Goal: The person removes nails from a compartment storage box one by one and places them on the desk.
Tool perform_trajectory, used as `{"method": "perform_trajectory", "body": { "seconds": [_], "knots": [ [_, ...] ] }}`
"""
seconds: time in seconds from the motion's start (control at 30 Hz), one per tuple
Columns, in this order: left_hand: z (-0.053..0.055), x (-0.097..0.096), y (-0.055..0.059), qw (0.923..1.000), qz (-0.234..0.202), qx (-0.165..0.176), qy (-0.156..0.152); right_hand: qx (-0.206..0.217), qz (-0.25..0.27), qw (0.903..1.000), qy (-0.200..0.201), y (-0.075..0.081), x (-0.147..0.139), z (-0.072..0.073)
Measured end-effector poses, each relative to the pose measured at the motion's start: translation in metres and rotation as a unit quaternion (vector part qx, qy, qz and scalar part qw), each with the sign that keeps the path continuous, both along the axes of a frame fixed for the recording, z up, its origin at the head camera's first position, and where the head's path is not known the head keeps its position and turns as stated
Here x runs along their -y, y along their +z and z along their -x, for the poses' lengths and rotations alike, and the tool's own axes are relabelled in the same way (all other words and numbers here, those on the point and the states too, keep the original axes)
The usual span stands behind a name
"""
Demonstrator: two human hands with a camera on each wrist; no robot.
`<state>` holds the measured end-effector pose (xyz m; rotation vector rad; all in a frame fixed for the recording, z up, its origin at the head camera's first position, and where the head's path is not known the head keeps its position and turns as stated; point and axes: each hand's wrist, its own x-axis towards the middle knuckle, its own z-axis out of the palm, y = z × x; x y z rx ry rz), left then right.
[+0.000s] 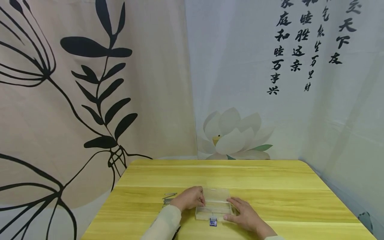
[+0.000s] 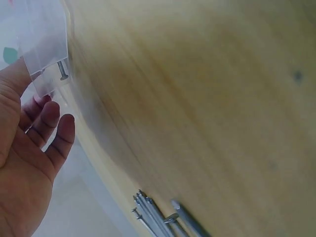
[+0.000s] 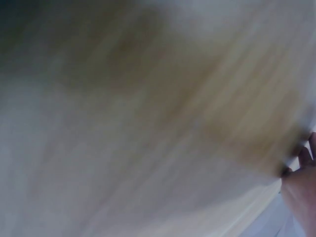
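A small clear plastic box (image 1: 213, 213) stands on the table with its lid (image 1: 216, 195) raised at the back and a blue-and-white label (image 1: 213, 221) at its front. My left hand (image 1: 190, 197) reaches into its left side, thumb and forefinger together. In the left wrist view, a nail (image 2: 62, 70) shows head down below the frosted plastic, by the partly hidden fingertips of the left hand (image 2: 29, 143). With thumb at the front corner and fingers farther back, my right hand (image 1: 244, 215) holds the box's right side. Only part of the right hand (image 3: 300, 190) appears in its blurred wrist view.
Several loose nails (image 1: 168, 200) lie left of the box, behind the left forearm; their ends (image 2: 155, 215) show in the left wrist view. A dark object (image 1: 176, 233) is partly covered by the left sleeve. Printed curtains (image 1: 165, 83) hang behind the wooden table (image 1: 270, 180).
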<state>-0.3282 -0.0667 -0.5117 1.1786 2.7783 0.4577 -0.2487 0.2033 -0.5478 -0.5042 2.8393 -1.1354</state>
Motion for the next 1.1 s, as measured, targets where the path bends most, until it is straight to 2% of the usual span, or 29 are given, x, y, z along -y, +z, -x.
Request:
{"method": "perform_trajectory", "body": {
  "seconds": [0.3,0.5,0.63,0.87,1.1],
  "knots": [
    [-0.0016,0.0036,-0.0021,0.9976,-0.053,0.042,0.014,-0.012,-0.008,0.9999,-0.001,-0.0022,-0.0002,0.0008],
    [-0.0008,0.0040,-0.0021,0.9955,-0.072,0.060,0.015,-0.014,-0.009,0.9999,-0.003,-0.0044,-0.0003,0.0010],
    [0.0016,0.0059,-0.0032,0.9915,-0.103,0.077,0.019,-0.012,-0.007,0.9999,-0.004,-0.0037,-0.0002,0.0006],
    [0.0052,0.0082,-0.0026,0.9840,-0.145,0.092,0.046,-0.015,-0.005,0.9999,0.002,-0.0018,0.0002,0.0002],
    [0.0061,0.0087,0.0058,0.9780,-0.171,0.114,0.040,-0.015,-0.006,0.9999,0.001,-0.0001,-0.0001,-0.0010]
  ]
}}
